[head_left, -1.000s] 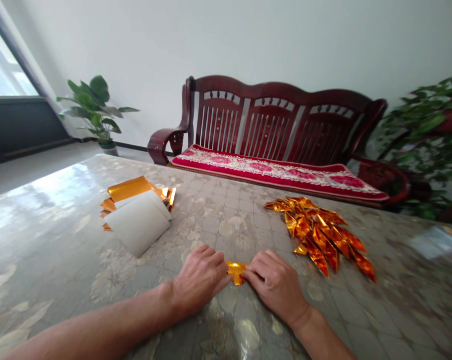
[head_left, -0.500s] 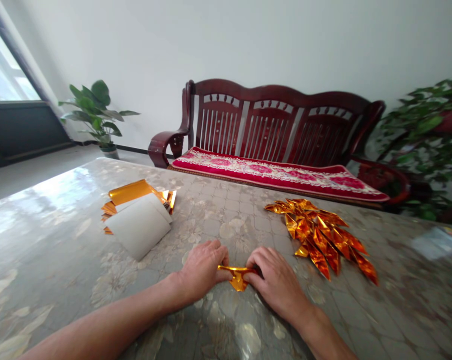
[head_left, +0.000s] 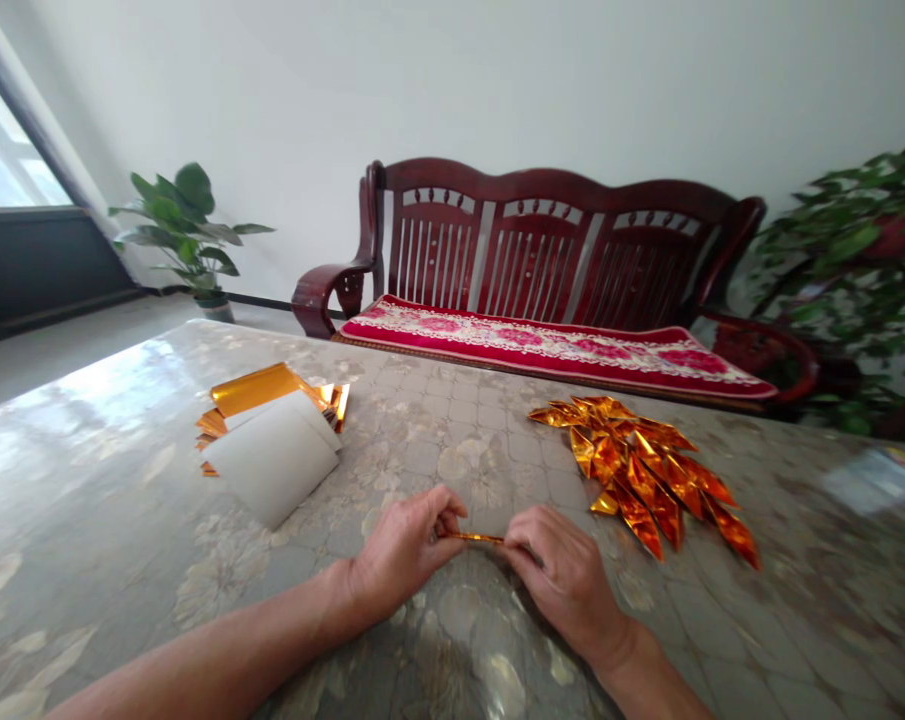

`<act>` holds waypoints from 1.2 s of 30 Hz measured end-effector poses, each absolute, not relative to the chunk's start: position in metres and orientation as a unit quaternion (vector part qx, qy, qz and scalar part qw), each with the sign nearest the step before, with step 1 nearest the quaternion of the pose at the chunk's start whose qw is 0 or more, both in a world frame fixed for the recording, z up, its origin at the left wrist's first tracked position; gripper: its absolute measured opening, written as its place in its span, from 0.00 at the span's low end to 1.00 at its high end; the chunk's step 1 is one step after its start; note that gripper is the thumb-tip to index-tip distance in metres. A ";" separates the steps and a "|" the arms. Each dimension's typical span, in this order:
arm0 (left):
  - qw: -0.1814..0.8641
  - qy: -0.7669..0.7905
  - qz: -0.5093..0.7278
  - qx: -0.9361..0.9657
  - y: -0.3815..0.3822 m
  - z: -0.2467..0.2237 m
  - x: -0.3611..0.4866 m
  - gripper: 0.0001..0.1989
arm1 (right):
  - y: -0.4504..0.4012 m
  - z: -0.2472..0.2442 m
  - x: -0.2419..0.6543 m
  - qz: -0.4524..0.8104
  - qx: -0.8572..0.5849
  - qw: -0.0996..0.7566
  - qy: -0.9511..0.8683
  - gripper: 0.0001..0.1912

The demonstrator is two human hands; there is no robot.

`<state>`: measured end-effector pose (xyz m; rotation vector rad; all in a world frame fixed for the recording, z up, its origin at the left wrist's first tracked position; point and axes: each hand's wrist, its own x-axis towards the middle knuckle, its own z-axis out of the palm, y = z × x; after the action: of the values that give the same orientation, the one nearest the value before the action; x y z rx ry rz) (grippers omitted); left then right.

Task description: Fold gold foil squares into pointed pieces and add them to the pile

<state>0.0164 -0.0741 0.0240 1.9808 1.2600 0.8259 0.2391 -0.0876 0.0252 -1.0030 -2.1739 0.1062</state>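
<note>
A narrow strip of gold foil paper (head_left: 481, 538) stretches between my two hands, just above the patterned tabletop. Its left end is pinched by my left hand (head_left: 407, 545), its right end by my right hand (head_left: 568, 575). To the right lies a pile of folded, pointed orange-gold foil pieces (head_left: 643, 465). On the left, a stack of flat sheets (head_left: 276, 460) shows white backs on top and gold foil at its far edge.
A clear plastic packet (head_left: 879, 482) rests at the table's right. Beyond the patterned table (head_left: 422, 430) stands a dark red wooden bench (head_left: 538, 250) with a floral runner (head_left: 564, 345). Potted plants (head_left: 189, 230) are at both sides.
The foil between my hands showed a wider, pointed lower part before; now only a thin strip shows. My hands have turned slightly around it, and the view has shifted a little.
</note>
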 end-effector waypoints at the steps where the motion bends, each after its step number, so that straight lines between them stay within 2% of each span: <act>1: 0.337 0.476 0.324 0.745 -0.074 0.023 0.017 0.08 | -0.087 0.025 0.239 0.040 -0.386 0.368 -0.845 0.09; 4: 0.337 0.467 0.333 0.747 -0.073 0.023 0.019 0.02 | -0.087 0.023 0.240 0.033 -0.378 0.376 -0.846 0.08; 8: 0.325 0.462 0.362 0.741 -0.073 0.027 0.019 0.04 | -0.086 0.020 0.242 0.037 -0.368 0.379 -0.848 0.08; 12: 0.359 0.449 0.413 0.707 -0.071 0.026 0.018 0.03 | -0.088 0.023 0.241 0.016 -0.335 0.382 -0.861 0.08; 17: 0.483 0.402 0.468 0.621 -0.065 0.017 0.021 0.06 | -0.094 0.031 0.236 -0.028 -0.296 0.384 -0.874 0.10; 21: 0.601 0.348 0.484 0.533 -0.062 0.018 0.026 0.16 | -0.096 0.032 0.227 -0.054 -0.261 0.385 -0.884 0.09; 24: 0.651 0.313 0.474 0.502 -0.064 0.024 0.028 0.20 | -0.097 0.032 0.219 -0.054 -0.233 0.391 -0.889 0.09; 30: 0.720 0.237 0.465 0.457 -0.068 0.031 0.026 0.17 | -0.101 0.033 0.214 0.060 -0.218 0.405 -0.886 0.06; 34: 0.790 0.210 0.415 0.399 -0.070 0.031 0.025 0.16 | -0.097 0.028 0.215 0.133 -0.340 0.475 -0.800 0.08; 36: 0.821 0.199 0.382 0.375 -0.070 0.029 0.025 0.17 | -0.093 0.026 0.214 0.175 -0.411 0.500 -0.742 0.13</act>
<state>0.0248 -0.0705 0.0293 0.7981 0.4233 0.8142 0.2139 -0.0930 0.0265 -0.9930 -1.7949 0.4235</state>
